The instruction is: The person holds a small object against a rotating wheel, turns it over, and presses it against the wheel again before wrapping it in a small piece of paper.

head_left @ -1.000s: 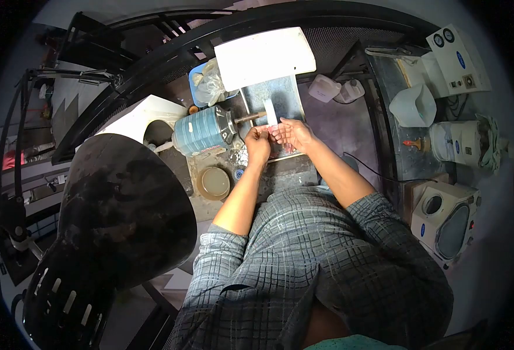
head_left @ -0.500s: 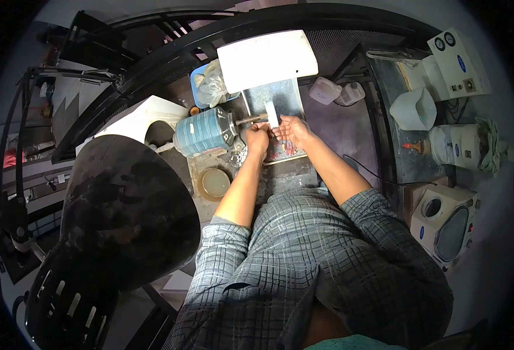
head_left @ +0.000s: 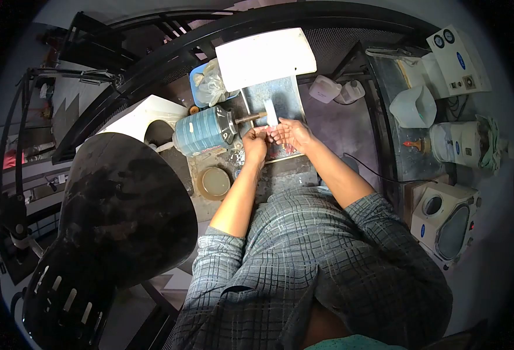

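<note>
a bin (head_left: 195,88) behind the motor (head_left: 201,132) holds bags (head_left: 211,83); a bowl (head_left: 202,188) before it, murky liquid (head_left: 215,181). beside it, left hand (head_left: 255,143) and right hand (head_left: 293,135) nearly meet, grips i can't tell.

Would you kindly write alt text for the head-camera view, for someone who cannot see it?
A person's left hand and right hand are close together beside a white wheel on the shaft of a blue motor; anything they hold is unclear. A bowl sits nearby; a black hood looms at left.
</note>
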`<control>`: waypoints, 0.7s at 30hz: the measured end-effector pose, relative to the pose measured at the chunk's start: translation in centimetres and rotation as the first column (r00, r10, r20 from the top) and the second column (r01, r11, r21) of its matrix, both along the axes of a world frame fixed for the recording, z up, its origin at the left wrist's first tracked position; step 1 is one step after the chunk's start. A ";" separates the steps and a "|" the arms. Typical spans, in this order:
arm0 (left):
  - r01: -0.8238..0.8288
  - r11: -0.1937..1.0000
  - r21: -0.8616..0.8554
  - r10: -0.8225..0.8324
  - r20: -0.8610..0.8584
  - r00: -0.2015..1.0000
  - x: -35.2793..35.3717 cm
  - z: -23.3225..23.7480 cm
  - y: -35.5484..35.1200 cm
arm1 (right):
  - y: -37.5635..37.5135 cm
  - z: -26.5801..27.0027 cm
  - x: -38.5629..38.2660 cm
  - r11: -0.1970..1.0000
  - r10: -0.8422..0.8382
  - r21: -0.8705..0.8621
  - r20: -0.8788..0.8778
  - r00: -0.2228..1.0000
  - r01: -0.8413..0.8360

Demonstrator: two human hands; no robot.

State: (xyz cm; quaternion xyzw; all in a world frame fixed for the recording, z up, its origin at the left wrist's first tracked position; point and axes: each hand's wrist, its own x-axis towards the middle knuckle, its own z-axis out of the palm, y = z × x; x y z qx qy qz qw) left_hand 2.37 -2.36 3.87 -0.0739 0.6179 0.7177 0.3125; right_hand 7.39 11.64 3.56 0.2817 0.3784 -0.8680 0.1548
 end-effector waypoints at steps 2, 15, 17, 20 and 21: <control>-0.007 1.000 -0.021 0.006 -0.029 1.000 -0.3 -0.5 0.1 | 0.0 -0.1 -0.1 1.000 -0.009 -0.003 0.009 1.000 0.009; -0.007 0.996 -0.094 0.020 0.132 0.991 -2.4 -1.4 1.5 | 0.5 -1.5 -1.4 0.995 -0.102 0.001 0.120 0.988 0.102; -0.022 0.997 -0.080 0.033 0.137 0.990 -2.4 -1.4 1.5 | 0.5 -1.2 -1.4 0.994 -0.105 0.004 0.122 0.987 0.105; -0.022 0.999 -0.042 0.028 0.149 0.988 -2.3 -2.0 1.3 | 0.4 -0.9 -1.2 0.994 -0.103 0.042 0.120 0.987 0.098; -0.022 0.999 -0.042 0.028 0.149 0.988 -2.1 -1.8 1.2 | 0.4 -1.0 -1.1 0.995 -0.097 0.030 0.117 0.988 0.094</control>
